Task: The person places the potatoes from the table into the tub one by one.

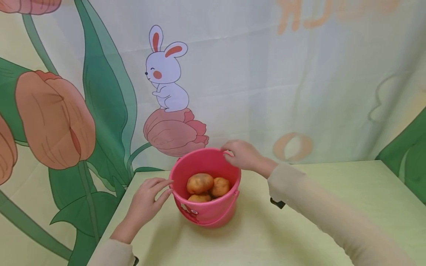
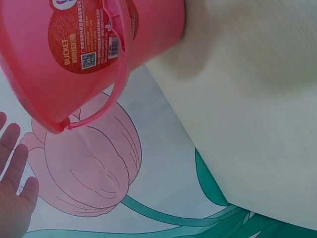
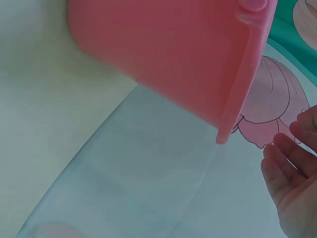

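A pink bucket (image 1: pixel 213 216) stands upright on the table, its handle (image 2: pixel 116 94) hanging down against the side. Three potatoes (image 1: pixel 200 183) show inside it. At the bucket's left rim is my left hand (image 1: pixel 145 201), fingers extended and slightly bent; the left wrist view shows a gap between these fingers (image 2: pixel 17 161) and the rim. My right hand (image 1: pixel 244 155) hovers by the back right rim with relaxed, bent fingers. In the right wrist view that hand (image 3: pixel 297 183) is apart from the rim and holds nothing. A red label with print (image 2: pixel 81 39) is on the bucket's side.
The pale table (image 1: pixel 332 188) extends on both sides of the bucket. Close behind its back edge hangs a printed cloth (image 1: pixel 246 88) with tulips and a white rabbit (image 1: pixel 171 94). The table's left edge runs beside my left forearm.
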`<state>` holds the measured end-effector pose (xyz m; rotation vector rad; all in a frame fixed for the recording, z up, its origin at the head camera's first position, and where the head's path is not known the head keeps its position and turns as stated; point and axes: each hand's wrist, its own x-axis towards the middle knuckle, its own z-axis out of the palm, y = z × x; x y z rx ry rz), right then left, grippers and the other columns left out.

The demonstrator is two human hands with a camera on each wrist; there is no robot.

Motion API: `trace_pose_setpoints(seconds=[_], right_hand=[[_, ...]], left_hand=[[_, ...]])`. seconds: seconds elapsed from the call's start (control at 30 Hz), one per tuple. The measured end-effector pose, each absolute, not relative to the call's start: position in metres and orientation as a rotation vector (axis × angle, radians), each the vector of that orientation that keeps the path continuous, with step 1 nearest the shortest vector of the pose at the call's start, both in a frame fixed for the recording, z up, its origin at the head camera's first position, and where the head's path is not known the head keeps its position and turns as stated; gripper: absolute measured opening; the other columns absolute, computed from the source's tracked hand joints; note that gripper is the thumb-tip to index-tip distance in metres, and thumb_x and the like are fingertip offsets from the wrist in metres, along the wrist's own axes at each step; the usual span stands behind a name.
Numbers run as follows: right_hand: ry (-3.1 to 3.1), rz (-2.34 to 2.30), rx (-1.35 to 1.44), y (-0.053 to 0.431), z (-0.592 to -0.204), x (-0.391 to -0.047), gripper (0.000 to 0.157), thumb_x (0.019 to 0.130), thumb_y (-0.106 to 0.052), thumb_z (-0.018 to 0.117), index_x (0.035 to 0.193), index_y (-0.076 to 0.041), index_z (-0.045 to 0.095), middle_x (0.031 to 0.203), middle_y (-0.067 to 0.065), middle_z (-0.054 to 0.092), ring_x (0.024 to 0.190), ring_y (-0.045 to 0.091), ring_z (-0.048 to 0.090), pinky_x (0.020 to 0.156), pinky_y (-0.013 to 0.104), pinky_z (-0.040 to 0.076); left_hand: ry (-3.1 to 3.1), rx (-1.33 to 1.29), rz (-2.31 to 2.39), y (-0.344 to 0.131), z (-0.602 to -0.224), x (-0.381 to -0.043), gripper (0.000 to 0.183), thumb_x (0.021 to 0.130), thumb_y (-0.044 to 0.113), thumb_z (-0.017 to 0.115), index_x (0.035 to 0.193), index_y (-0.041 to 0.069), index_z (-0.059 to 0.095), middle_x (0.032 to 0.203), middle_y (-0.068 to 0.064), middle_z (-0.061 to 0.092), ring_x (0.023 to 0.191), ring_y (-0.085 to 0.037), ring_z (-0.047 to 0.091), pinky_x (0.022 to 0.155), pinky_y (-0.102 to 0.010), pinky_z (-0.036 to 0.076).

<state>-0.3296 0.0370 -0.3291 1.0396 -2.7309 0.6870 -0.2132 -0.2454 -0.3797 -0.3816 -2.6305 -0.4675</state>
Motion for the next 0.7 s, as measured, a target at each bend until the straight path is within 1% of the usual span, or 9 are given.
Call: trace_pose_setpoints(seconds=[0.23,0.4,0.53,0.7], right_hand=[[-2.713,0.633,1.007,0.056,-0.334,-0.333,0.023,0.085,-0.018,0.054,0.103,-0.007,0.063,0.102,0.007,0.063,0.095,0.023,0.057,0.08,0.036,0.05],[-2.679,0.583,0.943,0.075,-0.34,-0.336,0.023,0.085,-0.019,0.054,0.102,-0.007,0.063,0.104,0.008,0.062,0.097,0.024,0.056,0.08,0.039,0.05],[-2.693,0.575,0.892,0.091,-0.35,-0.34,0.026,0.086,-0.021,0.054,0.104,-0.005,0.062,0.107,0.011,0.061,0.102,0.028,0.053,0.084,0.042,0.047],[-2.744,0.548,0.857,0.109,-0.365,-0.342,0.034,0.087,-0.026,0.053,0.112,-0.004,0.059,0.117,0.015,0.057,0.111,0.032,0.049,0.093,0.046,0.041]], left_hand=[[-2.586,-0.349,-0.445,-0.249,-0.38,-0.22,0.028,0.079,0.023,0.066,0.106,0.014,0.064,0.104,-0.005,0.06,0.1,-0.022,0.05,0.078,-0.042,0.05],[-2.554,-0.327,-0.426,-0.256,-0.382,-0.228,0.03,0.08,0.019,0.065,0.108,0.01,0.063,0.108,-0.008,0.06,0.103,-0.026,0.05,0.081,-0.046,0.048],[-2.587,-0.286,-0.431,-0.261,-0.385,-0.231,0.033,0.082,0.02,0.063,0.112,0.008,0.061,0.114,-0.01,0.058,0.107,-0.028,0.049,0.084,-0.047,0.047],[-2.656,-0.231,-0.429,-0.267,-0.39,-0.232,0.037,0.084,0.022,0.059,0.118,0.008,0.056,0.122,-0.012,0.053,0.113,-0.031,0.045,0.089,-0.051,0.042]])
